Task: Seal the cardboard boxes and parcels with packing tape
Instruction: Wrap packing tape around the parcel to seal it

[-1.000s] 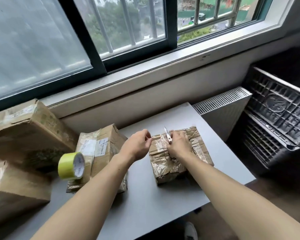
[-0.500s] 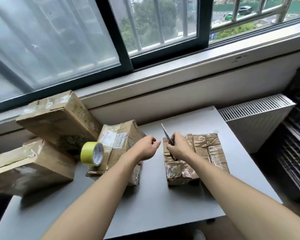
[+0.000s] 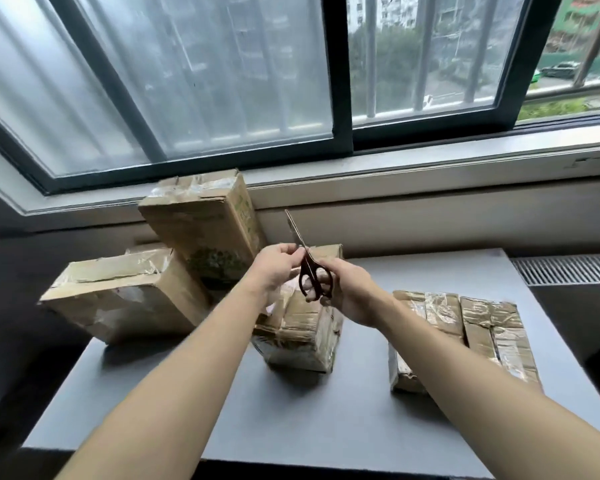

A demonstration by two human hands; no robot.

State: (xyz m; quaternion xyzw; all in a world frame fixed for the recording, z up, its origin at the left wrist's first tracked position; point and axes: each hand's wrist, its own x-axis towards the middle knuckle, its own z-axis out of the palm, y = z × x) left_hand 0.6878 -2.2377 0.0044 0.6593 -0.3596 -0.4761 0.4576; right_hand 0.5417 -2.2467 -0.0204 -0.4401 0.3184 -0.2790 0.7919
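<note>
Grey table (image 3: 326,427) under window (image 3: 222,81) is loaded w/ taped parcels. Above middle parcel (image 3: 302,337), scissors (image 3: 309,268) are held, blades closed, tips up: handles gripped by curled right hand (image 3: 347,292), blade base pinched by left hand (image 3: 274,268). Flat parcel (image 3: 465,327) is laid at right, well apart; two boxes (image 3: 118,292) are leaned together at left.

Not much to report tbh, just arms. The left hand (image 3: 274,268) and right hand (image 3: 347,292) are both uncovered. The left forearm (image 3: 187,375) and right forearm (image 3: 482,382) stay bare right down to the bottom edge of the shot. The arms look slim and smooth. The nails are too small to make out.
</note>
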